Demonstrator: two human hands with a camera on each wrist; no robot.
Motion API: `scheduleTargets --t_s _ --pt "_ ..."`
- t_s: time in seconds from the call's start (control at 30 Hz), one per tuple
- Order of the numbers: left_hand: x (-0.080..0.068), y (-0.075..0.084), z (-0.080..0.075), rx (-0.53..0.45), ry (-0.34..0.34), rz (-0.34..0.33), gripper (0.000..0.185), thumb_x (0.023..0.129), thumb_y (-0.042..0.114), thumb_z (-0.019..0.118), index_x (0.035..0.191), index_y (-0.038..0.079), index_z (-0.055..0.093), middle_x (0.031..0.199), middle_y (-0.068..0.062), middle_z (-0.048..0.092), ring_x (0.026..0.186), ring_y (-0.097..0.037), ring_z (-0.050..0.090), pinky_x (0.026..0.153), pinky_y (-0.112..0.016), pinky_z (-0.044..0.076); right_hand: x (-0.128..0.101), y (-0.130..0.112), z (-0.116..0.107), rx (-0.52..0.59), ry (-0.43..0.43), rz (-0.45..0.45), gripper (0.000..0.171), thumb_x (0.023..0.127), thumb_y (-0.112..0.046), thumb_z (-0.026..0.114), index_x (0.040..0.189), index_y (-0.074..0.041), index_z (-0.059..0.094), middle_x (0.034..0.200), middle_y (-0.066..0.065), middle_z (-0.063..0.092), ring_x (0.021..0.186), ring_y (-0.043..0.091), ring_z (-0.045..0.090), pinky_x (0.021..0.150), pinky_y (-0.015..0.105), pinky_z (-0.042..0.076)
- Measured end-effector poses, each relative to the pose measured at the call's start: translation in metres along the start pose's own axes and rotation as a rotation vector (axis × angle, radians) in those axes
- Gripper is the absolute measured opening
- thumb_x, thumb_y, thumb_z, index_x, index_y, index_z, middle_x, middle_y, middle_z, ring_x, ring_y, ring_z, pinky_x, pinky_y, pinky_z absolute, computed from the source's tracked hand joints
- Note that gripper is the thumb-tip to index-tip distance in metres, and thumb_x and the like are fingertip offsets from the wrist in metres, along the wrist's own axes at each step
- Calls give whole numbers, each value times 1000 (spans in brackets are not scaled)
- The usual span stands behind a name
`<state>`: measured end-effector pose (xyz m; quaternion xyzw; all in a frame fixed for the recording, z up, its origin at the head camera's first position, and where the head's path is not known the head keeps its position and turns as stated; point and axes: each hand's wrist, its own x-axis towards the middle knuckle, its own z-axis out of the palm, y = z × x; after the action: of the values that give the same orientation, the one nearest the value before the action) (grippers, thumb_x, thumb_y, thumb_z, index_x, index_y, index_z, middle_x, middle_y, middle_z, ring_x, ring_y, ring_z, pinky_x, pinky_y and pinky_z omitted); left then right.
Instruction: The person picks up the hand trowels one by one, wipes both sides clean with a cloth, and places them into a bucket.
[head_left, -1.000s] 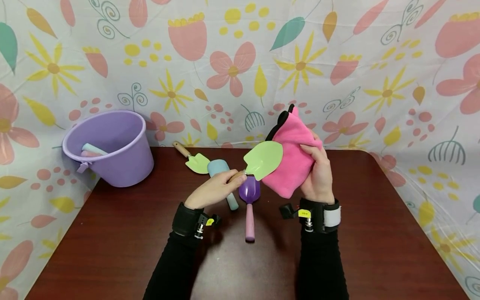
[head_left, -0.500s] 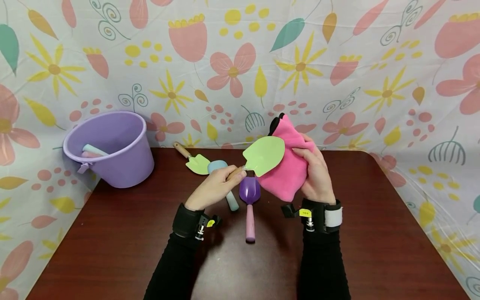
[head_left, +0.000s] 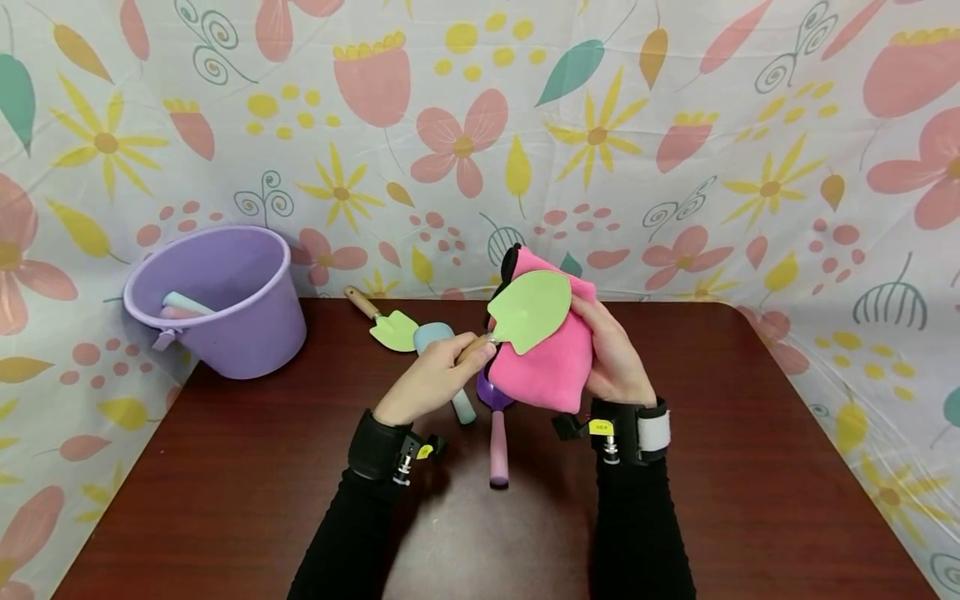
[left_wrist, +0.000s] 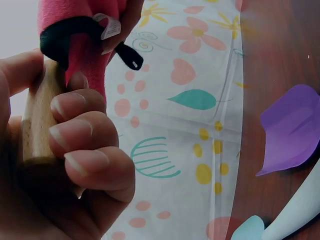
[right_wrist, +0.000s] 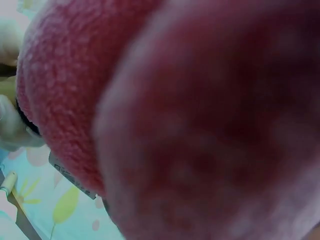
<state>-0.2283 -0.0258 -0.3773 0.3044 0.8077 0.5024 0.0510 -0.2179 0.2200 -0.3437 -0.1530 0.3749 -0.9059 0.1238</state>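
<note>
In the head view my left hand (head_left: 426,379) grips a small trowel (head_left: 531,310) by its wooden handle, its light green blade pointing up and right. The left wrist view shows my fingers curled round that handle (left_wrist: 40,120). My right hand (head_left: 621,354) holds a fuzzy pink cloth (head_left: 551,371) with black edging, bunched behind and below the blade. A white label (left_wrist: 110,26) and a black loop (left_wrist: 130,56) hang from the cloth. It fills most of the right wrist view and hides part of my right fingers.
Below the hands lies a purple scoop (head_left: 498,446) with a pink handle. A light blue scoop (head_left: 433,334) and a second green trowel (head_left: 395,331) lie to its left. A lilac bucket (head_left: 258,333) with pastel items inside stands at the left, before a flowered curtain (head_left: 465,217).
My right hand has moved left and slightly down with the pink cloth, which now sits further behind the trowel blade and over the purple scoop's head. My left hand stays almost still.
</note>
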Motion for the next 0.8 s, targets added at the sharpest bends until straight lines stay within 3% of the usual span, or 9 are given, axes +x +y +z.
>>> scheduleTargets --t_s 0.47,0.8 --pt "1 -4 1 38 -70 -57 44 101 50 48 79 12 49 66 4 34 58 -8 34 57 -26 30 -2 -4 -1 45 62 -94 22 105 -13 44 124 -4 48 112 9 56 97 20 61 85 30 51" --pt "-1 -8 -3 79 -50 -84 43 100 51 48 79 13 50 67 6 35 60 -7 37 57 -26 32 -7 -13 0 81 3 -152 25 107 -9 35 127 0 47 111 12 56 96 22 60 81 31 52"
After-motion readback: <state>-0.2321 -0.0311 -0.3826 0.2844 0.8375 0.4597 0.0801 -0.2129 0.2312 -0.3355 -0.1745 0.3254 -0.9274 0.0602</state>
